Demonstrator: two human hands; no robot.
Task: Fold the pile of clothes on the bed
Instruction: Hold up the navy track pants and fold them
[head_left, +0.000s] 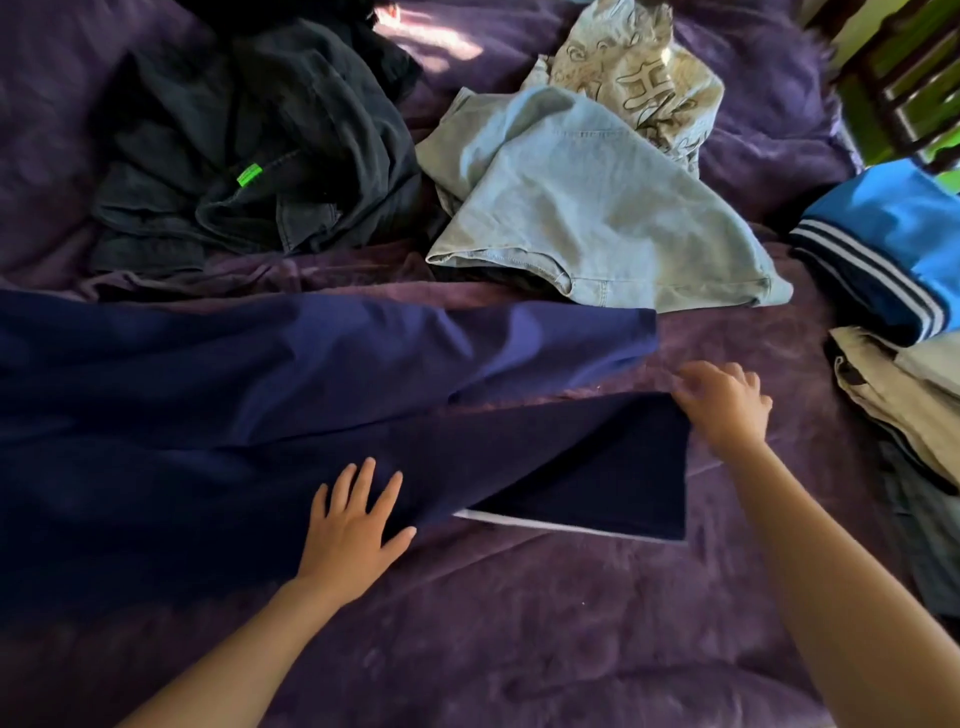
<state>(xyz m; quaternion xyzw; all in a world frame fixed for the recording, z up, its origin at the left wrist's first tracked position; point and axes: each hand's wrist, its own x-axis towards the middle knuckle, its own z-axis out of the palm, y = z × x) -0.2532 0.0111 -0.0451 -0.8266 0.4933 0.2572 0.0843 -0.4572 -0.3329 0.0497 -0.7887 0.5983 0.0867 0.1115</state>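
The navy trousers (260, 389) lie spread on the purple bed cover (519, 649), long axis running from nine o'clock to three o'clock. The body of the garment fills the nine o'clock side, and both legs point toward three o'clock. The far leg lies flat, its hem ending close to the light denim garment (597, 208). The near leg splays toward four o'clock, with a pale strip showing along its lower edge.

The left hand (353, 530) comes up from seven o'clock on a bare forearm. It lies palm down on the near leg with fingers straight and spread, pointing to twelve o'clock, gripping nothing. The right hand (727, 410) reaches in from five o'clock. Its fingers are curled at the far corner of the near leg's hem and seem to pinch the cloth there, though the hand is slightly blurred. The two hands are well apart, and the outer stretch of the near leg lies between them.

A heap of dark garments (249, 145) sits at eleven o'clock, beyond the trousers. The denim garment lies at one o'clock with a printed beige garment (634, 67) behind it. At three o'clock a folded blue striped garment (893, 234) lies beside a khaki garment (893, 400).
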